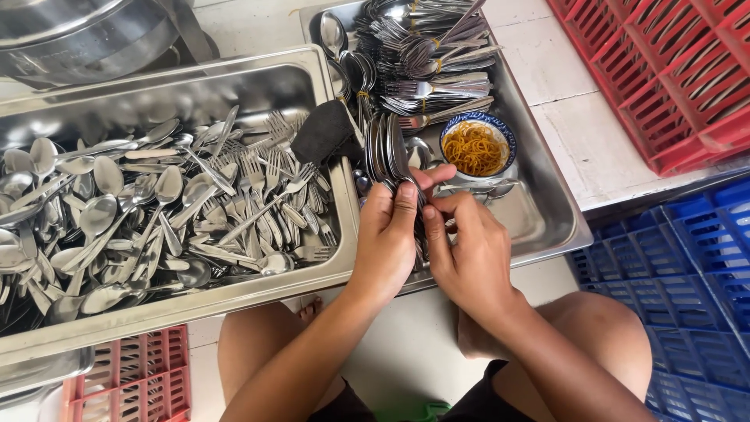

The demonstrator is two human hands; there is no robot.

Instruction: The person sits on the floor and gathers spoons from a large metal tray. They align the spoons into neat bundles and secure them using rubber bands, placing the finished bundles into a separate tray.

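2 bare hands are meeting over the near edge of the right steel tray, both closing on 1 stack of spoons that is standing on edge with the bowls nested together. The left hand is wrapping its fingers around the stack's near end, the thumb pressing along the front. The right hand is pinching the same stack from the other side, index finger and thumb curling in at the handles, so neither hand is lying open.

Just beyond the stack, a small blue-patterned bowl of orange rubber bands is sitting in the same tray, and further back bundles of forks and spoons are lying tied together. A dark scrubbing pad is leaning on the rim between the 2 trays. The left steel tray is holding a loose heap of spoons and forks. A red crate and a blue crate are sitting to the right, well apart from the hands.
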